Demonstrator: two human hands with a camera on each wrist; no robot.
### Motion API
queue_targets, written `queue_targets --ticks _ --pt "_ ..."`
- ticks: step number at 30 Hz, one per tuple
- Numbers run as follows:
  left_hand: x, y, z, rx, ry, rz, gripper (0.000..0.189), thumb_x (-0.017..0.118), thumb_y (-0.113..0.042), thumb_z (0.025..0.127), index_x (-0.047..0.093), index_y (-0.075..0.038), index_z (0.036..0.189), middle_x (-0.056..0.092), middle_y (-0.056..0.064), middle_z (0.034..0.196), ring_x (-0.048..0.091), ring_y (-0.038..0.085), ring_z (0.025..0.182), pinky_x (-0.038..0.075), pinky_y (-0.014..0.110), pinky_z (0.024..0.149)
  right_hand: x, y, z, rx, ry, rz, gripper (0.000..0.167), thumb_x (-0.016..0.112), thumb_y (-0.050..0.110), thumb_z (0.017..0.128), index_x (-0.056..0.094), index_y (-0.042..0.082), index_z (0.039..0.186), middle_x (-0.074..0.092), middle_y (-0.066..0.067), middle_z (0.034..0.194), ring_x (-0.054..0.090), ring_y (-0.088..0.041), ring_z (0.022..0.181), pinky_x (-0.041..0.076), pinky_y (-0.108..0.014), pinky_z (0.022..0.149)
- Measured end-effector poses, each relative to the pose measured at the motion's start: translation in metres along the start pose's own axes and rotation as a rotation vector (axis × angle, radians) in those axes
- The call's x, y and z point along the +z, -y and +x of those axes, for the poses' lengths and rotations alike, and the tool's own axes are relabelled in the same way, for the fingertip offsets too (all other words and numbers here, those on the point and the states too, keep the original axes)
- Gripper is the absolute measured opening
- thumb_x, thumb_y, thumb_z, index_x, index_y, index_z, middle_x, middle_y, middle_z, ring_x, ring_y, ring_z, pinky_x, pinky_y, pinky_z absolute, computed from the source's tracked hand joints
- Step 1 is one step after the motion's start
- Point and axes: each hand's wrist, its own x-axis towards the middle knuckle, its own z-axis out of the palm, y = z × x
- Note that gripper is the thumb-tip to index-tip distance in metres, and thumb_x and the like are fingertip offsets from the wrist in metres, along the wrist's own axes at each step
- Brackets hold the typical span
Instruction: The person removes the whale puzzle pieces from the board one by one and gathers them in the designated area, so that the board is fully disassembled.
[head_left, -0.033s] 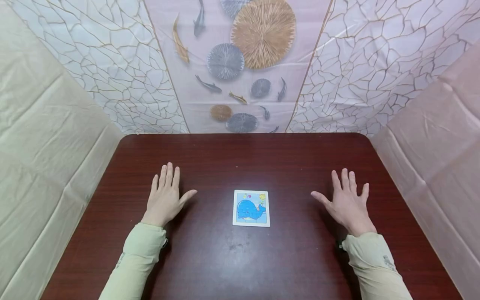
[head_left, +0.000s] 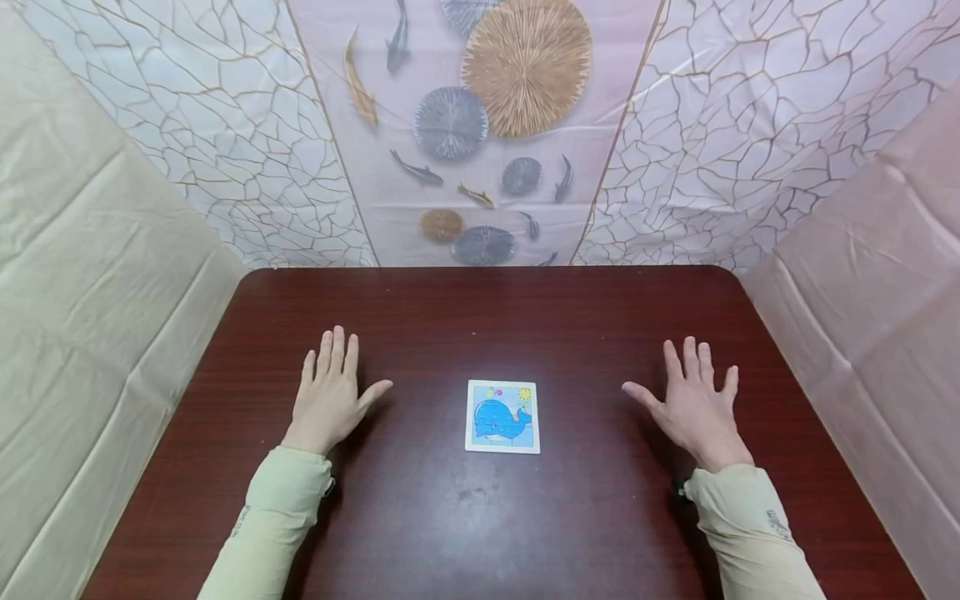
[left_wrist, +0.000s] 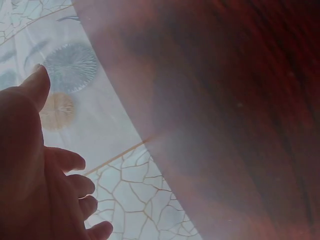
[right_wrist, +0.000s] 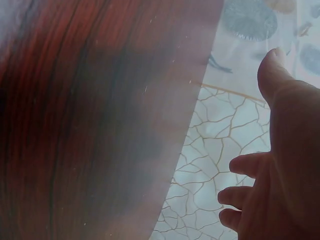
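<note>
A square jigsaw puzzle [head_left: 502, 417] with a white border and a blue whale picture lies flat near the middle of the table. Well to its left is my left hand [head_left: 327, 402], palm down, fingers straight and thumb spread toward the puzzle. On the opposite side my right hand [head_left: 697, 408] has the same pose, its thumb pointing inward. Neither hand holds anything or touches the puzzle. The left wrist view shows the left thumb [left_wrist: 37, 85] and fingertips from below; in the right wrist view the right thumb [right_wrist: 272, 75] and several fingertips appear. The puzzle is outside both wrist views.
The dark red-brown table [head_left: 480, 308] has a glossy wood-grain top with rounded far corners. Behind it stands a patterned wall covering [head_left: 480, 183] with fish and round leaf shapes. Pale padded panels [head_left: 97, 275] flank both sides.
</note>
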Motion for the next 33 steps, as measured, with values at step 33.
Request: queue_targets --ticks 33 --pt "0.033 -0.102 -0.001 0.225 0.249 -0.216 0.093 0.062 -0.059 0.087 0.029 -0.002 0.152 0.021 0.015 0.159 0.012 0.03 0.148 0.008 0.056 0.117 0.032 0.078 -0.003 -0.154 0.075 0.175 0.093 0.062 0.058 0.088 0.025 0.003 0.153 0.013 -0.025 0.158 0.005 -0.042 0.146 0.009 -0.066 0.11"
